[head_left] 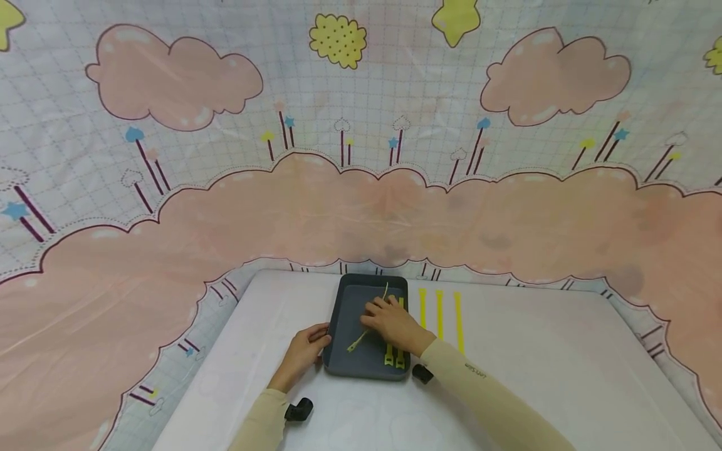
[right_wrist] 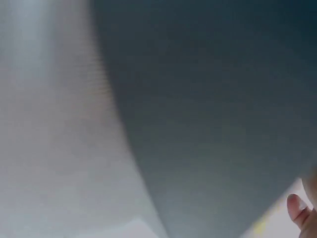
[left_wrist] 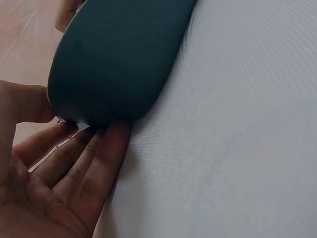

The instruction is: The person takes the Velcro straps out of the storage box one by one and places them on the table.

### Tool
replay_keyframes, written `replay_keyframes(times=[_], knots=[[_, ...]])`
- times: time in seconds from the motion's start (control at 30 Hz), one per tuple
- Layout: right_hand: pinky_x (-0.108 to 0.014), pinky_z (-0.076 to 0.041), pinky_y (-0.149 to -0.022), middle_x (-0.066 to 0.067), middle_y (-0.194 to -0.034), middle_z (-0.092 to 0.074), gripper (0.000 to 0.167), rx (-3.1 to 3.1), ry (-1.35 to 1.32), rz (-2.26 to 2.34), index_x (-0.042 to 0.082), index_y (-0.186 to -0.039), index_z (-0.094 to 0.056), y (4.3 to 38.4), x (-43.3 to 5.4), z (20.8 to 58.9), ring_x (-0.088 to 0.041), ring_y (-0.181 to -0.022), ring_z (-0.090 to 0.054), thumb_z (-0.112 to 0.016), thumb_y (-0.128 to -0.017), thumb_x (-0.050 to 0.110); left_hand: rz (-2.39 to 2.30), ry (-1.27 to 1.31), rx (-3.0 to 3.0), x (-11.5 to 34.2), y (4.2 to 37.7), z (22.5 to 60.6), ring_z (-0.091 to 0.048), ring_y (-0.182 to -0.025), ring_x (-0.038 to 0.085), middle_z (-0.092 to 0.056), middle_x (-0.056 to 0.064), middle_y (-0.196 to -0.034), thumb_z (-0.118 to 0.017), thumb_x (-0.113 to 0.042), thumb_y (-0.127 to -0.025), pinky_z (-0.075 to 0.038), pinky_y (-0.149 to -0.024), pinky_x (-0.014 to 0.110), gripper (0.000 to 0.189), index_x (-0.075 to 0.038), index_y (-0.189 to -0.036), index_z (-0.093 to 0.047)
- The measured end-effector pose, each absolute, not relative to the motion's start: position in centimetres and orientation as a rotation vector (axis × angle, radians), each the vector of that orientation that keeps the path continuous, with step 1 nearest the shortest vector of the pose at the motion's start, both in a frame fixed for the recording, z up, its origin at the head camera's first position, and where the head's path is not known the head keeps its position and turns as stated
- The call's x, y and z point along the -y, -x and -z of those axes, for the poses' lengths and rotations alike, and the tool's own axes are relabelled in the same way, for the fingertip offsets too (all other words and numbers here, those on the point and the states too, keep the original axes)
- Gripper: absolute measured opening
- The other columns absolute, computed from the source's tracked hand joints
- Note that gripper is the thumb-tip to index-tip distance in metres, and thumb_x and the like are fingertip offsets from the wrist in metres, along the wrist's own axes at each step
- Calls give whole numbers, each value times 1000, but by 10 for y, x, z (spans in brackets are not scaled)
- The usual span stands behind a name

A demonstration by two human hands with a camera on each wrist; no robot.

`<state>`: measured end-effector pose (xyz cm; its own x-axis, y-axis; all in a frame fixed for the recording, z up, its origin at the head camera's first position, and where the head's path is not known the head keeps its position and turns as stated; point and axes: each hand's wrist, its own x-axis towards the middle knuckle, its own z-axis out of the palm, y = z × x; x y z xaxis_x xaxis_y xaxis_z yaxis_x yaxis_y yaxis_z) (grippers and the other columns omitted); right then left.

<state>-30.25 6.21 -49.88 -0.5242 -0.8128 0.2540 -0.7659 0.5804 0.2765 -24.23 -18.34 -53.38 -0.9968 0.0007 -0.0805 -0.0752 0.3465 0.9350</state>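
A dark grey rectangular tray (head_left: 344, 313) lies on the white table. My left hand (head_left: 304, 347) grips its left side; in the left wrist view the thumb is at the rim and the fingers (left_wrist: 106, 158) lie against the outer wall. Over the tray, my right hand (head_left: 395, 322) pinches a thin yellow cable strap (head_left: 356, 343), which slants out past both sides of the hand. Two more yellow straps (head_left: 389, 357) with slotted ends lie lengthwise along the tray's right side, partly hidden by that hand. The right wrist view is blurred and mostly filled by the tray (right_wrist: 198, 124).
Three yellow straps (head_left: 440, 313) lie side by side on the table (head_left: 541, 351), just right of the tray; the right forearm covers their near ends. A patterned cloth (head_left: 361, 213) with clouds and stars rises behind and around the table. Black wrist devices (head_left: 299, 410) sit at both wrists.
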Motion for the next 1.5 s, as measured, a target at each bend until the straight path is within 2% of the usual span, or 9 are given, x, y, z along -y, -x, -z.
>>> replay_keyframes(times=[0.23, 0.37, 0.67, 0.87, 1.03, 1.2, 1.3, 1.5], knots=[[-32, -36, -78, 8, -104, -60, 16, 2389, -1257, 73, 26, -103, -60, 296, -62, 482, -13, -99, -53, -67, -93, 16, -1769, 61, -2518, 185, 243, 538, -65, -109, 26, -63, 22, -131, -61, -13, -95, -54, -62, 31, 40, -3, -134, -59], [-31, -39, -78, 8, -103, -61, 20, 2401, -1249, 25, 24, -104, -60, 291, -63, 477, -13, -98, -55, -70, -90, 13, -1777, 72, -2505, 185, 242, 539, -64, -108, 25, -63, 21, -131, -62, -14, -95, -54, -62, 31, 40, -4, -134, -59], [-28, -40, -75, 7, -98, -63, 12, 2367, -1216, -56, 20, -103, -63, 284, -68, 469, -12, -91, -56, -67, -93, 14, -1772, 86, -2515, 184, 243, 540, -64, -109, 24, -63, 20, -131, -62, -15, -96, -54, -63, 30, 40, -5, -134, -59], [-28, -50, -84, 6, -99, -65, 17, 2387, -1174, -96, 18, -104, -63, 279, -70, 469, -11, -92, -60, -72, -90, 14, -1773, 83, -2524, 185, 243, 539, -65, -108, 24, -64, 21, -130, -62, -15, -96, -55, -63, 31, 39, -4, -133, -60], [-27, -51, -89, 6, -100, -64, 17, 2429, -1147, -81, 19, -109, -64, 274, -75, 472, -10, -94, -60, -69, -92, 16, -1755, 79, -2539, 184, 241, 538, -65, -109, 26, -64, 22, -129, -61, -13, -95, -56, -63, 30, 40, -2, -133, -59], [-35, -51, -99, 6, -97, -62, 18, 2387, -1142, -195, 20, -104, -67, 269, -79, 472, -11, -95, -62, -73, -88, 12, -1745, 73, -2545, 183, 240, 536, -65, -110, 27, -64, 22, -130, -61, -13, -96, -56, -64, 31, 39, -3, -134, -59], [-31, -52, -95, 6, -96, -62, 20, 2353, -1152, -277, 19, -102, -67, 269, -81, 470, -11, -92, -61, -75, -86, 9, -1744, 77, -2546, 183, 240, 537, -65, -111, 27, -64, 21, -130, -61, -13, -96, -55, -64, 31, 39, -4, -134, -59], [-23, -52, -79, 5, -92, -61, 22, 2292, -1141, -393, 16, -99, -66, 265, -87, 467, -10, -85, -58, -77, -83, 5, -1745, 71, -2544, 184, 241, 537, -65, -111, 29, -63, 22, -130, -61, -12, -96, -56, -64, 31, 39, -3, -133, -59]])
